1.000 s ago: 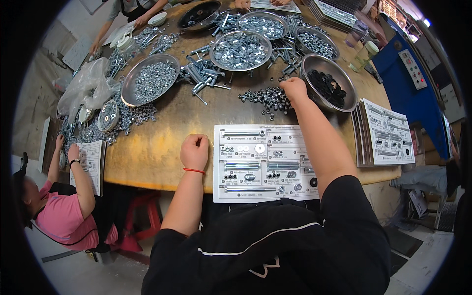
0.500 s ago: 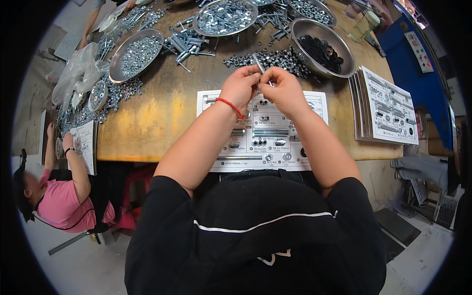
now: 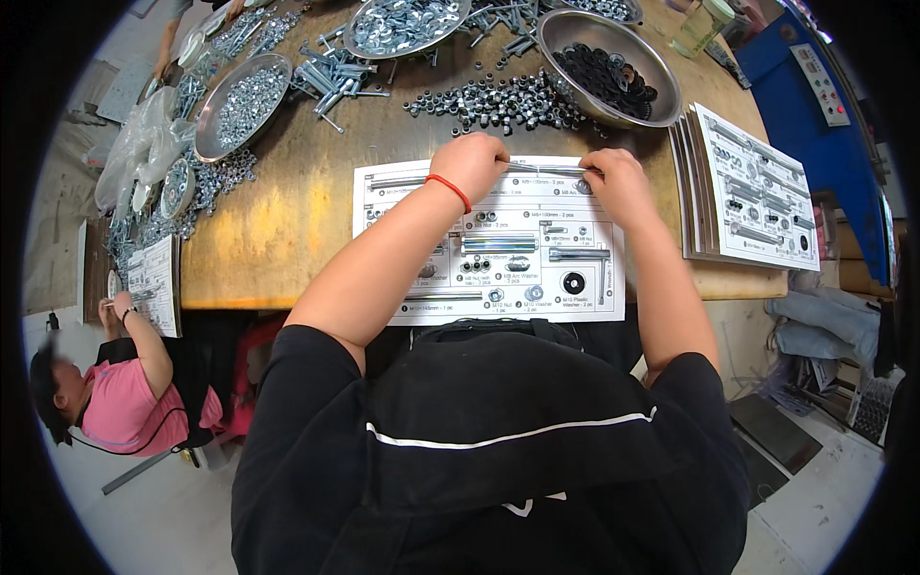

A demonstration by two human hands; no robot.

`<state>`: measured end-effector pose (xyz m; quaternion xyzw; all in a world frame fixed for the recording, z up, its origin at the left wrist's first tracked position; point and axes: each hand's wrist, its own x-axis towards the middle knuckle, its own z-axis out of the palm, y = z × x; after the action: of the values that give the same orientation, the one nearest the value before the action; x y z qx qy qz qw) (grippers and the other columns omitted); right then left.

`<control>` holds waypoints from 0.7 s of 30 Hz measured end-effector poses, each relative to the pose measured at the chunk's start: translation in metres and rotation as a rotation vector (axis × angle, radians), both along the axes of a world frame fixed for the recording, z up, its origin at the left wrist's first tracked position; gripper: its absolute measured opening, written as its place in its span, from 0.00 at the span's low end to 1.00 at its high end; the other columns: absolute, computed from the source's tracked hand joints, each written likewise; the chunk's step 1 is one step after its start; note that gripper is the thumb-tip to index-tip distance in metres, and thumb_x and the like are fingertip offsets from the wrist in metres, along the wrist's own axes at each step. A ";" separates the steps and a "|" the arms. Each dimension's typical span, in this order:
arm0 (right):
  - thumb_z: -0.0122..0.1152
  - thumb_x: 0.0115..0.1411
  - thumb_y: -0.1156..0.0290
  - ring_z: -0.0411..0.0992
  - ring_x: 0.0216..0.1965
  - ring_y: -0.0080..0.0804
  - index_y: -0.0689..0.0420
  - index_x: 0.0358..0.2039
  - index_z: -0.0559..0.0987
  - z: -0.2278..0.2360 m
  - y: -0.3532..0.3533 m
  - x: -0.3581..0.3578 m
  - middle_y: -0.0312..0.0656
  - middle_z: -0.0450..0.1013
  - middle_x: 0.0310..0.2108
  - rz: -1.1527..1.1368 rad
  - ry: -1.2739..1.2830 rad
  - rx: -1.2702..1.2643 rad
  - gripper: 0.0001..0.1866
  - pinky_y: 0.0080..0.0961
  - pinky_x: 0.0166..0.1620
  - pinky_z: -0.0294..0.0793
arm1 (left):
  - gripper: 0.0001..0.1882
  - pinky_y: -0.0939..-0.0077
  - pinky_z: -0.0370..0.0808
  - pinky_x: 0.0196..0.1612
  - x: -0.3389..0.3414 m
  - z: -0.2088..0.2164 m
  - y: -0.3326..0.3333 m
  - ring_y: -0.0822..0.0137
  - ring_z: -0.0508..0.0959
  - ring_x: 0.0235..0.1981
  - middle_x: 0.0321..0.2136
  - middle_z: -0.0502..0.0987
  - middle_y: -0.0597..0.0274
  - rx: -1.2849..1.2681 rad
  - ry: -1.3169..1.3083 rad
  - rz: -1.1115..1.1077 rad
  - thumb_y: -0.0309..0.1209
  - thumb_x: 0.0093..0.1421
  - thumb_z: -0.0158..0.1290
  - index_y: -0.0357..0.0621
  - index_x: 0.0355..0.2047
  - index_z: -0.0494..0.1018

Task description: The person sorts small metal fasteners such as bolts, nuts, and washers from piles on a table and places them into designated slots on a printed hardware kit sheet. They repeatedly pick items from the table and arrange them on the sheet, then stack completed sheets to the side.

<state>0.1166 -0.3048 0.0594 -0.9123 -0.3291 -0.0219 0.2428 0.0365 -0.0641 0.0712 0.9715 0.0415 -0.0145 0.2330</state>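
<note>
A slim silvery metal rod [image 3: 546,168] spans the gap between my two hands, along the upper part of a printed parts sheet [image 3: 450,222]. My left hand [image 3: 470,163], with a red cord round the wrist, has its fingers closed at the rod's left end. At the other end my right hand [image 3: 615,182] pinches it between thumb and fingers. Whether the ends carry a head or thread is hidden by my fingers. The sheet lies flat at the table's front edge and bears pictures of bolts, nuts and washers. Beyond my hands lies a spread of small nuts [image 3: 503,103].
A steel bowl of black washers [image 3: 609,81] stands at the back right, near stacked printed sheets [image 3: 752,187]. Further left are a bowl of shiny washers [image 3: 407,24], loose bolts [image 3: 331,77] and a bowl of small metal parts [image 3: 244,105]. A co-worker [image 3: 134,402] in pink sits left.
My hands have moved apart, the right one going rightward. The rod, tilted steeply between my fingers before, now lies nearly level over the sheet. The view has shifted slightly.
</note>
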 end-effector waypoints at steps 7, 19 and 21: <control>0.62 0.52 0.72 0.71 0.42 0.41 0.54 0.28 0.83 -0.012 -0.004 0.004 0.38 0.76 0.32 0.018 0.019 0.076 0.04 0.36 0.48 0.68 | 0.06 0.64 0.75 0.42 -0.002 -0.005 0.000 0.56 0.78 0.37 0.34 0.79 0.60 0.087 -0.031 -0.031 0.33 0.54 0.57 0.50 0.31 0.83; 0.61 0.53 0.73 0.71 0.41 0.43 0.57 0.30 0.82 -0.017 -0.008 0.008 0.41 0.75 0.33 0.047 0.032 0.174 0.05 0.36 0.46 0.69 | 0.08 0.64 0.75 0.42 0.000 -0.003 -0.001 0.55 0.78 0.38 0.34 0.79 0.57 0.049 -0.028 -0.069 0.33 0.54 0.59 0.45 0.33 0.82; 0.61 0.54 0.73 0.71 0.40 0.44 0.58 0.31 0.81 -0.019 -0.017 0.010 0.43 0.75 0.33 0.012 0.025 0.303 0.05 0.35 0.45 0.70 | 0.10 0.64 0.75 0.43 0.003 -0.001 0.004 0.55 0.78 0.38 0.35 0.79 0.55 -0.052 -0.104 -0.034 0.34 0.55 0.59 0.43 0.35 0.81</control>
<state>0.1267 -0.3220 0.0401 -0.8635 -0.3246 -0.0586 0.3816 0.0399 -0.0598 0.0702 0.9652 0.0125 0.0309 0.2596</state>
